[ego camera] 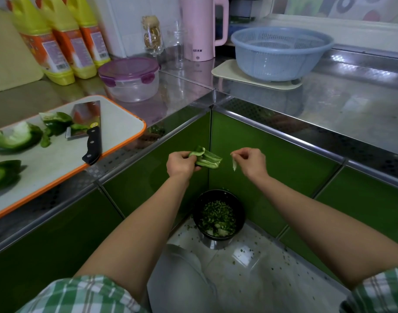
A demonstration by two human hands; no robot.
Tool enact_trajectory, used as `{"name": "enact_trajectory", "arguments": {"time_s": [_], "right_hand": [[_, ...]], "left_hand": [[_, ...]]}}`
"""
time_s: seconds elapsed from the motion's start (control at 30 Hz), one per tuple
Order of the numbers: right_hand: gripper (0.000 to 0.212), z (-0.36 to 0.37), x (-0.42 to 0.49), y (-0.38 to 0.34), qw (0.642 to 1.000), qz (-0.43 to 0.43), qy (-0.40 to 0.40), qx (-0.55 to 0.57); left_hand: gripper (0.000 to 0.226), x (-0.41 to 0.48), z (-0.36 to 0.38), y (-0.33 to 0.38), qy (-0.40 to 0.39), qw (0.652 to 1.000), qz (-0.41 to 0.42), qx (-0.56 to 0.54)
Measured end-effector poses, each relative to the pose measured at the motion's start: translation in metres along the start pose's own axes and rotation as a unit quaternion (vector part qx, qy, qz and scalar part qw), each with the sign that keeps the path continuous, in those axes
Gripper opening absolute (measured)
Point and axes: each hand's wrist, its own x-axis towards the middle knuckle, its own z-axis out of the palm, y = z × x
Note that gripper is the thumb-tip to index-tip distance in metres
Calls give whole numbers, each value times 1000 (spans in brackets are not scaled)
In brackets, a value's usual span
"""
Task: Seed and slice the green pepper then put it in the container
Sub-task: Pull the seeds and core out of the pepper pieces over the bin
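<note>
My left hand [181,164] grips a piece of green pepper [208,158] in front of the cabinet corner, above the floor. My right hand [250,162] pinches a pale strip of pepper membrane [234,164] a little to the right of that piece. Directly below both hands stands a black bin [218,216] with green scraps in it. Several more pepper pieces [15,137] lie on the orange-rimmed cutting board [116,123] at the left, next to a cleaver [89,129]. A clear container with a purple lid [130,79] stands closed behind the board.
A blue colander [281,53] sits on a cream mat at the back right. A pink kettle [200,28], glass jars and yellow bottles [58,39] line the back wall. Green cabinet doors close in the corner, and scraps speckle the floor tiles.
</note>
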Motion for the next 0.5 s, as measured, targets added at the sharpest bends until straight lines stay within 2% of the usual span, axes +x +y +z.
{"name": "enact_trajectory", "arguments": {"time_s": [0.1, 0.23, 0.33, 0.43, 0.5], "right_hand": [[20, 5, -2, -4, 998, -17, -58, -17], [12, 9, -6, -16, 993, -99, -63, -28], [12, 14, -7, -20, 981, -108, -138, -84], [4, 18, -7, -24, 980, -117, -118, -108], [9, 17, -6, -27, 981, -113, -107, -119]], "left_hand": [[24, -2, 1, 1, -8, 1000, 0, 3], [23, -4, 6, 2, -12, 1000, 14, 20], [22, -6, 9, 3, -24, 999, 26, 40], [20, -10, 14, 4, -38, 997, 41, 61], [18, -12, 17, 5, -39, 995, 51, 72]]}}
